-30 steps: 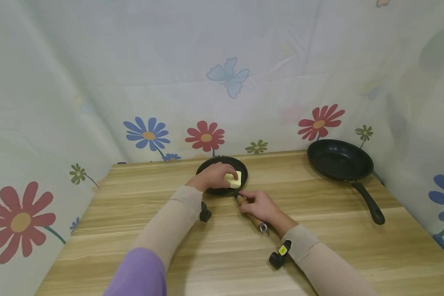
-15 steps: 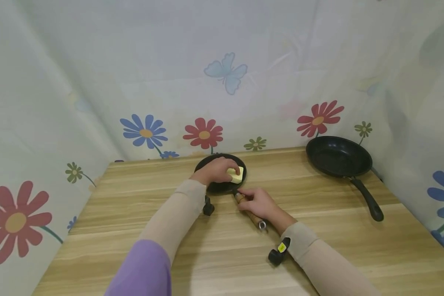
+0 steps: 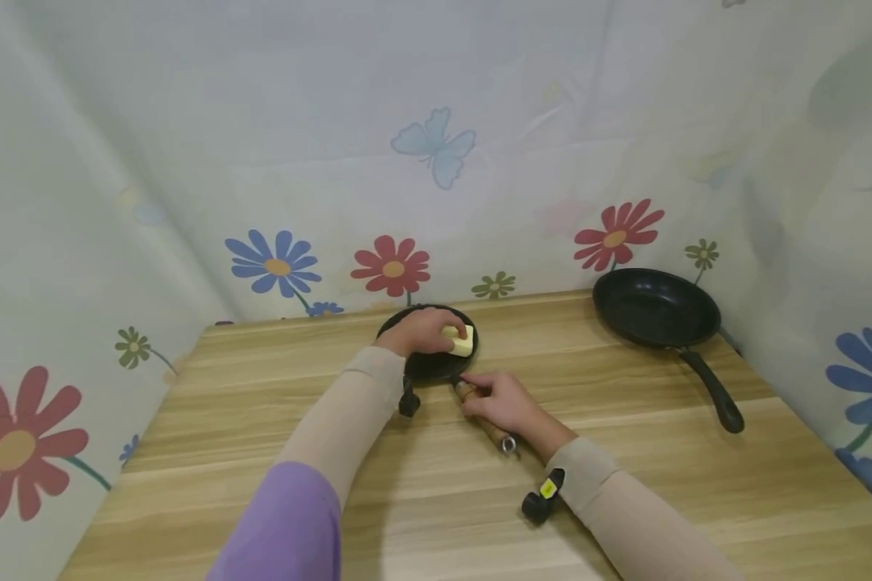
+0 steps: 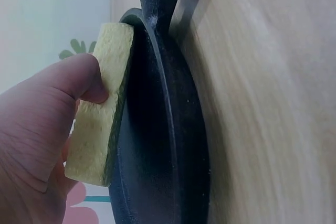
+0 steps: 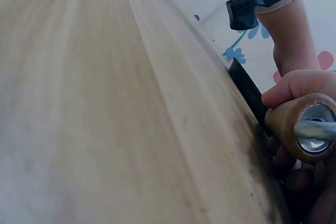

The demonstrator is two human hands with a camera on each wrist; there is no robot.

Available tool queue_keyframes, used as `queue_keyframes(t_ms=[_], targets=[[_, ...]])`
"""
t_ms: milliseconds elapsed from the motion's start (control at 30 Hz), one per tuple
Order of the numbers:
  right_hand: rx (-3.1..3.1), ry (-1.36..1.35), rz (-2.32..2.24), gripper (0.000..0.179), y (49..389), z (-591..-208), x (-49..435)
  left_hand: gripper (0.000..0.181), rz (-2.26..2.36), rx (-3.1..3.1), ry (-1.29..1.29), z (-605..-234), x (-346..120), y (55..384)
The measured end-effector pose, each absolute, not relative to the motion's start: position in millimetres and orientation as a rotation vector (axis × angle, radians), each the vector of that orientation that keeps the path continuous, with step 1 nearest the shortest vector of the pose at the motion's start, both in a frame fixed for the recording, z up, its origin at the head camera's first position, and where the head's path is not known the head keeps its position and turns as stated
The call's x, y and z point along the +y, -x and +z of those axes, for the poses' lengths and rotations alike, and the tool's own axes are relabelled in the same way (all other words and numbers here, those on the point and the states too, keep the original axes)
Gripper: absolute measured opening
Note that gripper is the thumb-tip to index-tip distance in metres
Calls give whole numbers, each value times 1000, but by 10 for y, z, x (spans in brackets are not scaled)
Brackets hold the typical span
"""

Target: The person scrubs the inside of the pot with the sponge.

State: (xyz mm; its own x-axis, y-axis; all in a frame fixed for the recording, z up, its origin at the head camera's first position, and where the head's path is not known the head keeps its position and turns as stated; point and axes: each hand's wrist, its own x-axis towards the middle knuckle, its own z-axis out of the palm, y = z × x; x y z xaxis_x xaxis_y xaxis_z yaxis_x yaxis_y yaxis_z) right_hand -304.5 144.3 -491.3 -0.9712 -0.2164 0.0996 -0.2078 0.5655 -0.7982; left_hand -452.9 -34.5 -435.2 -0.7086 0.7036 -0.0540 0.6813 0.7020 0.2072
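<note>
Head view gives me a person's two bare hands, both at one small round black frying pan (image 3: pixel 430 371), which is near the far edge of the light wood-grained table (image 3: pixel 298 387). With the left hand (image 3: pixel 420 331), I see a pale yellow rectangular sponge block (image 3: pixel 465 345) being grasped between thumb and fingers, over the right part of this pan. From the left wrist camera, I observe the thumb bent on the sponge's broad porous face, with a darker green layer behind; whether the sponge touches the pan's bottom, I cannot tell. The right hand (image 3: pixel 505 401) is grasping the brown wooden handle (image 3: pixel 492 432) of the same pan, and the metal ring (image 3: pixel 509 445) at its end points toward the person. Well apart, to the right, I find a larger black frying pan (image 3: pixel 657 311) with a black handle (image 3: pixel 712 391), standing near the white flower-printed cloth (image 3: pixel 538 186).
</note>
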Motion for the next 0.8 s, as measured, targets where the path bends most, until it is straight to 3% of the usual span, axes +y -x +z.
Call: queue_keyframes(t_ms=[800], targets=[[2803,398,-1403,57,3020,-4934,1455,31,367,2919,-1006,-4356,-409,4629]])
